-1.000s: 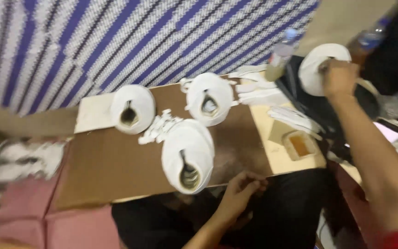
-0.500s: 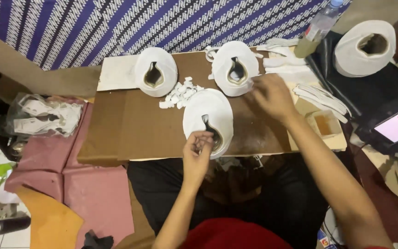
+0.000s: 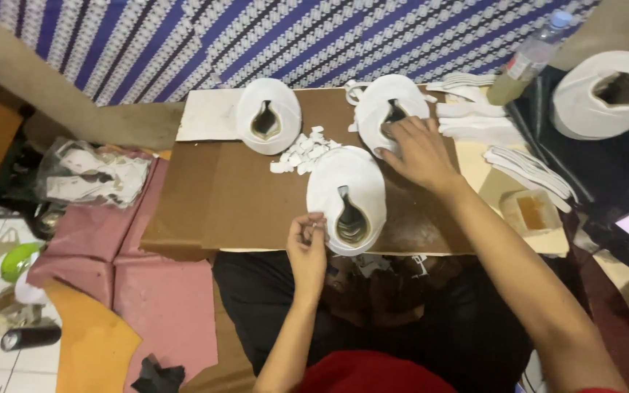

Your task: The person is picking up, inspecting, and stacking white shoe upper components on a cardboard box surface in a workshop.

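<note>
Left hand: we are seeing the left hand (image 3: 307, 244) hovering at the near edge of the brown board (image 3: 227, 196); its fingertips (image 3: 313, 224) are pinching together just beside the nearest white roll (image 3: 347, 198), touching or nearly touching its left rim; whether a small white piece is sitting between them, we cannot tell.

Right hand: we are watching the right hand (image 3: 420, 151) lying spread and released, palm down; its fingers (image 3: 394, 135) are resting on the lower right of the far right roll (image 3: 391, 109), pressing on it rather than closing round it.

Rolls: three white rolls are lying flat on the board, each showing a dark, pinched hollow in the middle; the nearest one is sitting between the two hands, the left far roll (image 3: 268, 115) is standing apart from both.

Scraps: a scatter of small white scraps (image 3: 298, 153) is lying between the left far roll and the nearest roll.

Around: a fourth white roll (image 3: 606, 93) is sitting off the board at the far right; a plastic bottle (image 3: 529, 58) is leaning beside stacked white strips (image 3: 525, 167); a small box of amber glue (image 3: 529, 211) is sitting near the right forearm; a striped blue cloth (image 3: 293, 36) is hanging behind.
</note>
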